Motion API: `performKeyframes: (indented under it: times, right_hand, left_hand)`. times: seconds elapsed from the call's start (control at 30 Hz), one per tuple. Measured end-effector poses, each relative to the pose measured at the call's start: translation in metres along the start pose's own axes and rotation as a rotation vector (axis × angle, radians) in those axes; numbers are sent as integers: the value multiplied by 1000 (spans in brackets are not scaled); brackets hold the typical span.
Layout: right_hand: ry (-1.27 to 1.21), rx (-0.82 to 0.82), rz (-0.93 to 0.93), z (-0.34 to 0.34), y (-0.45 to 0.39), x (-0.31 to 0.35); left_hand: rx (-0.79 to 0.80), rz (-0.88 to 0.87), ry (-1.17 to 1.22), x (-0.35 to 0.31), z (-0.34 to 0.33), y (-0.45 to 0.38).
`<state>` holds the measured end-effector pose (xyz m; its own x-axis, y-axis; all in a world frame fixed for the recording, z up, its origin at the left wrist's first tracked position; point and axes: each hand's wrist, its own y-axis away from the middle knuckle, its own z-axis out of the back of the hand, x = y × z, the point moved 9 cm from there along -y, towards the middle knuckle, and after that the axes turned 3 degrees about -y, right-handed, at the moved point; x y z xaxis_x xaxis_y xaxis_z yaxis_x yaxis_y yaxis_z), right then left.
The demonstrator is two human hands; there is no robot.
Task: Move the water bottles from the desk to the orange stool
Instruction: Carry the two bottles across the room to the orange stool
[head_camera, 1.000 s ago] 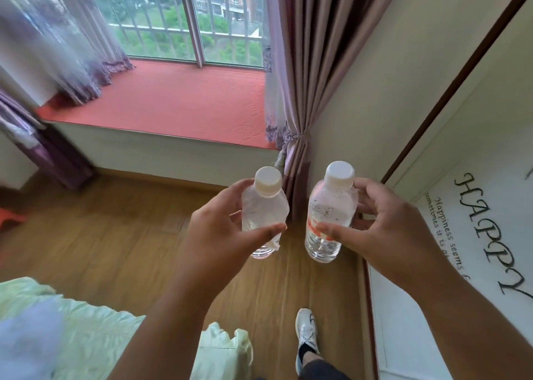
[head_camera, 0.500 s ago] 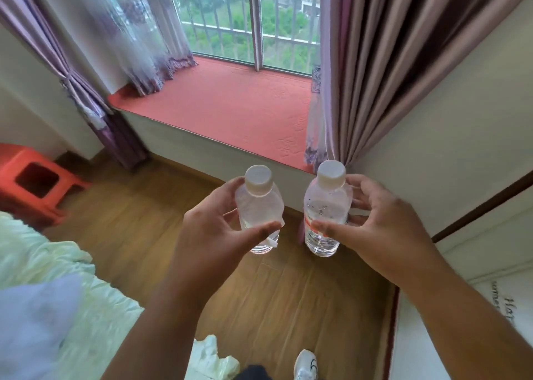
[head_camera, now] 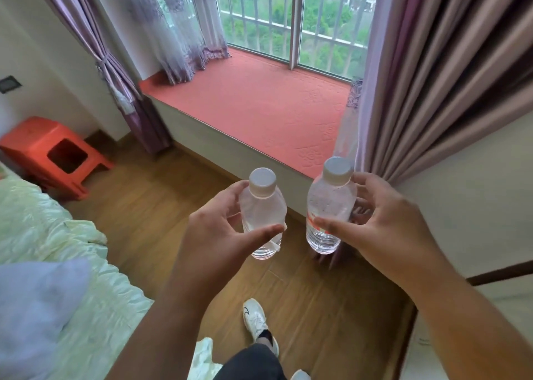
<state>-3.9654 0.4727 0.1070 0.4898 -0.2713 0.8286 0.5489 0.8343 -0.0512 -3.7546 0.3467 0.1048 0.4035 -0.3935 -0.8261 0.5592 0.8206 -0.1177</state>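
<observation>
We see a wooden floor (head_camera: 138,224) underfoot, a red window seat (head_camera: 253,102) at twelve o'clock beneath barred daylit windows (head_camera: 291,19), mauve curtains (head_camera: 438,62) at two, and a rumpled bed (head_camera: 57,252) at eight.

You hold clear, glossy plastic bottles (head_camera: 264,215) with matt caps; left of your hands (head_camera: 219,235), a smooth orange plastic stool (head_camera: 37,146).
</observation>
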Motion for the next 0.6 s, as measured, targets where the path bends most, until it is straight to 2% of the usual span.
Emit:
performKeyframes:
  times: [0.27,0.47,0.6]
  right_hand:
    - [24,-8,-62,-19,-71,8]
    - [24,-9,-25,-53,-144,51]
    - [7,50,48,-94,-184,85]
  left_hand:
    - [31,38,91,36,7,-88]
    - [-18,53,171,62,52,-157]
    - [-89,66,170,85,96,-181]
